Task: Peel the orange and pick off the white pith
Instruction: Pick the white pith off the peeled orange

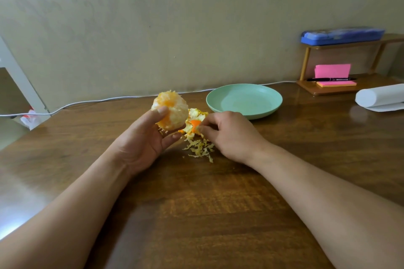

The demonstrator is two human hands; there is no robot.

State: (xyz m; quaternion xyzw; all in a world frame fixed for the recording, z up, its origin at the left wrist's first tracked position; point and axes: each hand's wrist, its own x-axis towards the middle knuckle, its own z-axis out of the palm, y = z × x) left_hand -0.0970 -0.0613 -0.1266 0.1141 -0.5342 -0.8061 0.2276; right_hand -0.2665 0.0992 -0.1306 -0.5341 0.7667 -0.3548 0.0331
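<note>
Item 1: orange (172, 108), peeled, flesh showing through patches of white pith, held above the wooden table (218, 203) left of centre. Item 2: left hand (148, 140), palm up, gripping the orange; thumb pressed on its near face, the other fingers curled under it. Item 3: right hand (229, 135), knuckles up, resting low over the table just right of the orange; fingertips (202, 130) bunched together and touching the peel heap (194, 123); whether a scrap is pinched between them cannot be told. Item 4: peel heap, orange and pale pieces, lying on the table between the 2 hands. Item 5: pith shreds (200, 148), a loose pale-yellow scatter on the table just in front of the heap. Item 6: 1 green plate (274, 106), behind the right hand, near the wall. Item 7: white cable (109, 100), running along the table's far edge. Item 8: small wooden shelf (306, 65) at far right, carrying a blue case (342, 36) on top, with pink notes (332, 70) and 1 black pen (330, 79) beneath. Item 9: white paper roll (380, 96), lying on its side at the right edge.
</note>
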